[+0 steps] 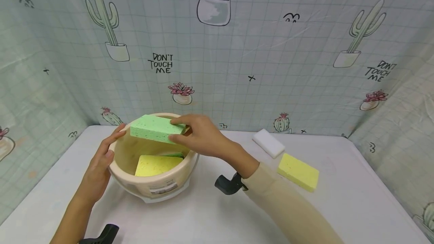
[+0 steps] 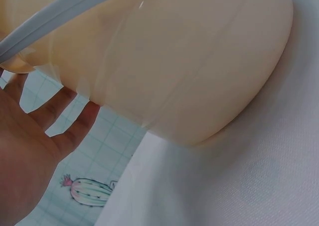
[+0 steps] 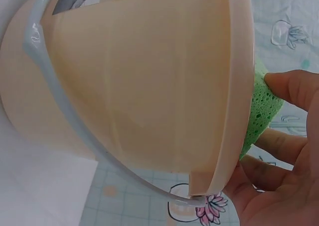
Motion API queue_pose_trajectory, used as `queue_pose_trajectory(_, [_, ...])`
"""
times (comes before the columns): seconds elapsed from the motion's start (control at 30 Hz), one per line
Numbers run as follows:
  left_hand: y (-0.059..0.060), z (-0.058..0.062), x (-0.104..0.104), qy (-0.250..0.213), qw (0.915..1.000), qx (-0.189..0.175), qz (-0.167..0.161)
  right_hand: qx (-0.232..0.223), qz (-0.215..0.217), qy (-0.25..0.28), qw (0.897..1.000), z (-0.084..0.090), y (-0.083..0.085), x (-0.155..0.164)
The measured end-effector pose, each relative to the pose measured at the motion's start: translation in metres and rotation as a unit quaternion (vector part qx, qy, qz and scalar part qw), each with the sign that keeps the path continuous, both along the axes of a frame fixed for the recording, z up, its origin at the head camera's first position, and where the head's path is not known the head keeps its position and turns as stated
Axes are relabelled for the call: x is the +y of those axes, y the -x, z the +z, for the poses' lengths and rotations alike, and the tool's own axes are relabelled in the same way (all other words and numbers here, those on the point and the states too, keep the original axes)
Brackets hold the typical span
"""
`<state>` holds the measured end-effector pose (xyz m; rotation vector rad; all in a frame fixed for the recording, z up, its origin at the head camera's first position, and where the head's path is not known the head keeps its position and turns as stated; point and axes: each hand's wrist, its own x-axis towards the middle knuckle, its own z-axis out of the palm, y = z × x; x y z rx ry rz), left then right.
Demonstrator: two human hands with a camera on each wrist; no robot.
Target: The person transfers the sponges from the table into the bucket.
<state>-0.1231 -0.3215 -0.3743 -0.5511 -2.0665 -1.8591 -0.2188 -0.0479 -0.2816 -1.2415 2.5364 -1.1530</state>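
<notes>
Count: 1 cream bucket point(image 1: 162, 180) with 1 pale handle point(image 3: 119, 166); 2 green items, 2 yellow sponges, 1 white block point(image 1: 268, 143); 2 hands.

Positions: the upper green sponge point(image 1: 157, 128) is in the right hand point(image 1: 203, 135), above the bucket's mouth; its far end lies just beside the left hand's fingertips. Whether it touches the rim cannot be told. Inside the bucket, between and below the hands, lies one yellow sponge point(image 1: 157, 165); behind it is a second green piece point(image 1: 174, 155), mostly hidden. On the white table point(image 1: 203, 217), the other yellow sponge point(image 1: 298, 171) lies to the right of the right forearm, the white block farther from the person and right of the right hand, just beside that sponge.

Pose: right hand pinches the green sponge by its near end, thumb on one side, fingers opposite; forearm slants in from lower right. Left hand point(image 1: 97, 168) rests against the bucket's left side, fingers spread, tips touching the wall and rim; forearm rises from lower left.
</notes>
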Motion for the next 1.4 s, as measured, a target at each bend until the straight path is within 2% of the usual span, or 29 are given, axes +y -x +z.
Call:
queue_pose_trajectory(0.37, [-0.001, 0.002, 0.002, 0.001, 1.0, -0.004, 0.007, 0.029, 0.043, -0.065, 0.997, 0.001, -0.002, -0.001])
queue_pose_trajectory(0.7, [-0.001, 0.0, 0.0, -0.008, 0.9999, -0.007, 0.002, 0.042, 0.087, -0.077, 0.992, 0.001, -0.006, -0.006])
queue_pose_trajectory(1.03, [-0.001, 0.0, -0.001, -0.003, 1.0, -0.002, 0.002, 0.051, 0.11, -0.099, 0.988, 0.0, -0.008, -0.009])
queue_pose_trajectory(1.4, [0.001, -0.002, -0.002, 0.0, 1.0, 0.002, 0.0, 0.066, 0.114, -0.129, 0.983, 0.0, -0.01, -0.016])
